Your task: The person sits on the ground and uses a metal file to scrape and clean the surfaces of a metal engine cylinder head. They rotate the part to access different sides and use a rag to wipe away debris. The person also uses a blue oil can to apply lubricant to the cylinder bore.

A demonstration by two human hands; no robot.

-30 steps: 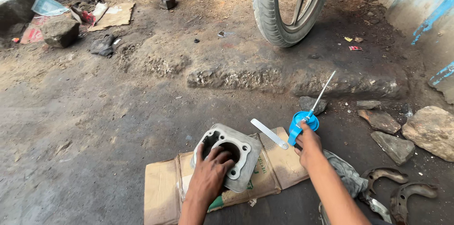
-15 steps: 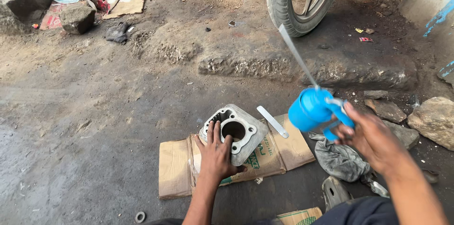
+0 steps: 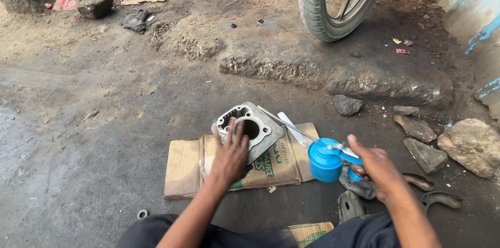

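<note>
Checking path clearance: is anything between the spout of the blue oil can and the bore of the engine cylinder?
Nothing visible blocks it. The blue oil can in the right hand points its spout at the engine cylinder; the left hand rests on the cylinder's near edge, beside the bore.

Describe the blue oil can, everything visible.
The blue oil can is a small round pump oiler with a bright blue, glossy body and a silvery trigger lever on top. A long thin metal spout runs up and left from it, its tip close to the grey engine cylinder block. The right hand grips its handle and holds it off the ground, tilted left, over the edge of the cardboard.
</note>
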